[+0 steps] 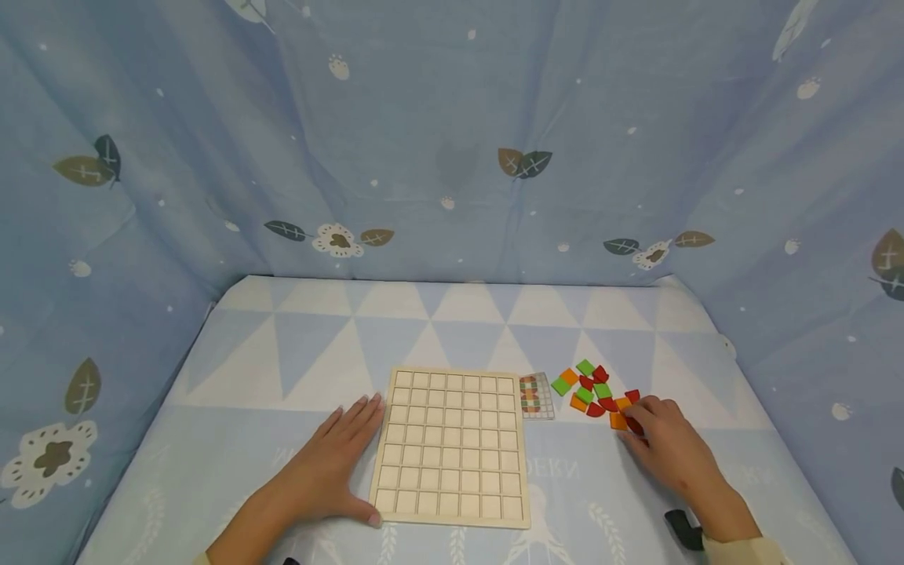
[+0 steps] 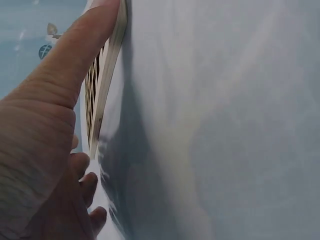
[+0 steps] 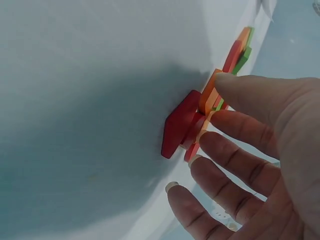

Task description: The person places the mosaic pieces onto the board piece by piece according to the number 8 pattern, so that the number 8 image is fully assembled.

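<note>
Resting flat on the tabletop, the left hand lies with straight fingers against the left edge of the wooden grid board, the thumb touching its near left corner; this grip is wide and holds nothing. The board sits near the front edge, about in the middle. The right hand is at the pile of red, orange and green tiles toward the right edge, fingers loosely spread, fingertips touching an orange tile and a red tile. A small pattern card lies between board and tiles.
</note>
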Demonstrator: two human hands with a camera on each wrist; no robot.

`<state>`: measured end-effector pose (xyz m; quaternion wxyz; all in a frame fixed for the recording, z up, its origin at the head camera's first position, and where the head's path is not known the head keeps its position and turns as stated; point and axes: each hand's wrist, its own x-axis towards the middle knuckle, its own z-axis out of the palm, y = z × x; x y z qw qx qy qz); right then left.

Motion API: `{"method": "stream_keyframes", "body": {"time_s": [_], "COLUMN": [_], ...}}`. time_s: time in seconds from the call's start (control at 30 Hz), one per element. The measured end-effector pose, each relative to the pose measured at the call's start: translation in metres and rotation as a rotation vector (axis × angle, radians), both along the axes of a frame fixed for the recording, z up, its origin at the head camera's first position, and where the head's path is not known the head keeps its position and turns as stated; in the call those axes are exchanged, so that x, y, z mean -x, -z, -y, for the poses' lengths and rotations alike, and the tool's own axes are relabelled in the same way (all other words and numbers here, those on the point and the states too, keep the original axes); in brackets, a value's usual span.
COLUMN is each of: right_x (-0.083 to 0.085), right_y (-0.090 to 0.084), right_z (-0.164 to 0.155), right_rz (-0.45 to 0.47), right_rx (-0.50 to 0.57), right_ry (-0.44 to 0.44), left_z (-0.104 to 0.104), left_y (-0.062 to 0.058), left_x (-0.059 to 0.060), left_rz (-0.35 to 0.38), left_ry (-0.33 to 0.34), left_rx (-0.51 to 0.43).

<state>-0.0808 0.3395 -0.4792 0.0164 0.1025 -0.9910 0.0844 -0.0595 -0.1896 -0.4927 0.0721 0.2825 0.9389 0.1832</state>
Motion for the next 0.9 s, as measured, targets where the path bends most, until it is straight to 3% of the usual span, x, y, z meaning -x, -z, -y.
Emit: {"method": "stream_keyframes", "body": {"time_s": [0.2, 0.47, 0.9], "right_x": [0.006, 0.011, 0.021], "right_y": [0.002, -0.002, -0.006], "right_z": [0.001, 0.003, 0.0], "right_rz": [0.001, 0.086, 0.238], "right_rx": [-0.004, 0.051, 0.186], "right_ry": [-0.009, 0.026, 0.116], "left_z": [-0.002, -0.002, -0.004], "left_y": [0.001, -0.002, -0.006], "left_x": [0.001, 0.003, 0.004], "left_rz": [0.061, 0.103, 0.107], "left_ry": [0.011, 0.031, 0.043], "left_rx": [0.008, 0.013, 0.017]}}
